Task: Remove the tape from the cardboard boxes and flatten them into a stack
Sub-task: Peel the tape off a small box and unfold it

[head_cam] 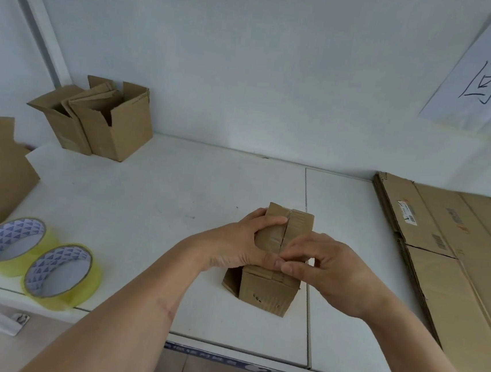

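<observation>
At 3 o'clock on the white table (pixel 162 196) lies the flattened cardboard stack (pixel 454 251); at 10 o'clock, open boxes (pixel 101 118); at 8 o'clock, two tape rolls (pixel 42 259). Dead centre stands the small taped box (pixel 273 260). Left hand (pixel 232 244) curls over its top, clamping it. Right hand (pixel 329 269) pinches at the near seam end, apparently a tape edge. Advice: lift the corner first, peel low along the seam, keep the left pressing down.

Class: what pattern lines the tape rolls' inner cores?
Blue-and-white triangles on both tape rolls, clearest in the head view.

head view, seemingly steep, over table (pixel 153 195)
</observation>
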The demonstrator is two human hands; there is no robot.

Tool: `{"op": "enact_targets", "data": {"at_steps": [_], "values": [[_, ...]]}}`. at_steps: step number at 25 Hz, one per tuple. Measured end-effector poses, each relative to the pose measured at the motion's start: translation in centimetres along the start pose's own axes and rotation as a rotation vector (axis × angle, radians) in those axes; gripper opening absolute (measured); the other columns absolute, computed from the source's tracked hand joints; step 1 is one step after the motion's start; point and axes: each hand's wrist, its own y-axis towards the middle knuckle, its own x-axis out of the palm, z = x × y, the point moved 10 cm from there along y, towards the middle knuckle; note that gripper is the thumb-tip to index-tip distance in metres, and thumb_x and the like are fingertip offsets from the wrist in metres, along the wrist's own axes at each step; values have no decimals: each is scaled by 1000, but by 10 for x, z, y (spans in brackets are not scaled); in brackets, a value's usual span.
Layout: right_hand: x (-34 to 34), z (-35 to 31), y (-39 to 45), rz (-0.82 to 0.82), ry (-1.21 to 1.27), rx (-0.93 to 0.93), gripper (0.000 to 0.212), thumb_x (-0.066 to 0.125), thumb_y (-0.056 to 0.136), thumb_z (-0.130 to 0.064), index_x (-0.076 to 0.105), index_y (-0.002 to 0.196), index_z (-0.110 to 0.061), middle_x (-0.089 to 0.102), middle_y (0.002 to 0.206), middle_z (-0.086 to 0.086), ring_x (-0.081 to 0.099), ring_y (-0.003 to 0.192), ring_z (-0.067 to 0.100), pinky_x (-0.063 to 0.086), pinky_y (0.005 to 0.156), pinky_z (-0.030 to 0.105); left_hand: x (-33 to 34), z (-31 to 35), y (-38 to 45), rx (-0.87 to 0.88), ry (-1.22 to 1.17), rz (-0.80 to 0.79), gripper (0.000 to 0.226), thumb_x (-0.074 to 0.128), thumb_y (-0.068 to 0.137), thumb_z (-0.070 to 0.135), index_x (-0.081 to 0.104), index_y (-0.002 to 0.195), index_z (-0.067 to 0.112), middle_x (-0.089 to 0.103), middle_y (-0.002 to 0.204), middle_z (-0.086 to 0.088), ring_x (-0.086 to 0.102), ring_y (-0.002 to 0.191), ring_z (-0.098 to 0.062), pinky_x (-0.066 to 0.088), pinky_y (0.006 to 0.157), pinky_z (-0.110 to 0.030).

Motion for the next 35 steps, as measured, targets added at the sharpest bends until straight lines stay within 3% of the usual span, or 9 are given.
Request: {"op": "enact_targets", "data": {"at_steps": [3,7,11,14,16,20,25,28,35], "values": [[-4,10,3,4,80,76,13,72,87,-24,74,81,-36,66,90,-17,59,85,3,45,77,18,1,-2,0,-16,28,-39,92,82,72,50,28,147,52,3,153,34,26,135,-2,28,114,-28],[-35,26,8,316,-105,100,21,67,91,-17,67,77,-33,57,91,-15,55,78,-2,38,68,9,5,-1,4,-13,89,-76,98,83,69,52,23,146,56,1,152,36,28,137,-5,30,116,-33],[-35,20,12,440,-283,51,14,63,92,-16,69,96,-29,58,92,-14,54,87,13,47,78,34,11,0,9,11,-45,-78,97,87,66,47,30,144,54,21,147,32,42,130,-8,41,110,-36],[-43,17,5,487,-329,104,15,61,92,-21,63,102,-33,64,84,-19,54,84,11,43,83,34,14,2,10,0,-126,-60,92,83,75,34,28,147,48,27,145,27,46,125,-5,43,107,-34],[-42,14,0,464,-419,65,11,58,95,-30,67,100,-33,64,98,-19,54,94,13,37,87,31,15,4,9,-3,-123,-56,92,82,76,34,26,148,49,24,146,29,45,125,-5,43,108,-33],[-30,17,-1,254,-425,89,44,35,93,-64,70,97,-39,44,120,-24,35,113,3,28,100,26,15,5,7,-16,-120,-56,93,82,76,33,25,148,47,22,147,27,47,124,-6,45,106,-34],[-41,15,2,478,-526,41,12,59,93,-34,69,94,-28,56,88,-10,50,84,17,36,86,34,20,10,6,-21,-139,-79,90,80,79,28,26,147,50,34,143,21,52,118,-6,49,97,-27],[-58,26,-1,536,-446,193,17,55,96,-28,61,111,-33,64,82,-12,56,91,17,28,94,28,22,10,8,-51,-157,-76,86,77,81,23,28,144,55,50,130,17,58,111,-9,51,92,-26],[-37,14,-5,349,-617,131,38,39,93,-62,68,95,-38,55,100,-17,45,101,12,26,102,30,23,4,12,-100,-209,-67,94,77,82,21,18,147,56,58,128,8,62,111,-12,51,98,-31]]}}
